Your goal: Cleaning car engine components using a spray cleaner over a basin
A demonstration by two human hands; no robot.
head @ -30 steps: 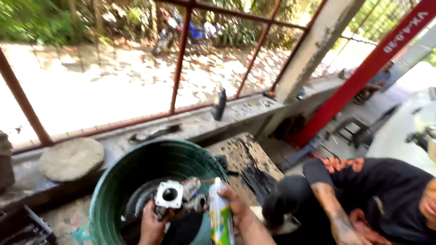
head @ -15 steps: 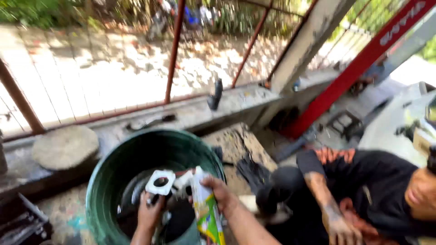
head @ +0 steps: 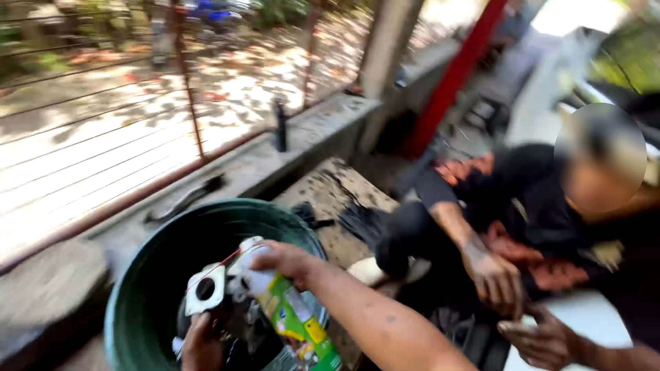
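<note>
While the right hand is clamped on a green-labelled spray can over the green tub, the left hand grips a grey metal part from below, a seated person near right.

My left hand is cut off by the bottom edge at six o'clock, as is the spray can in my right hand. Motion blur smears the metal part.
</note>
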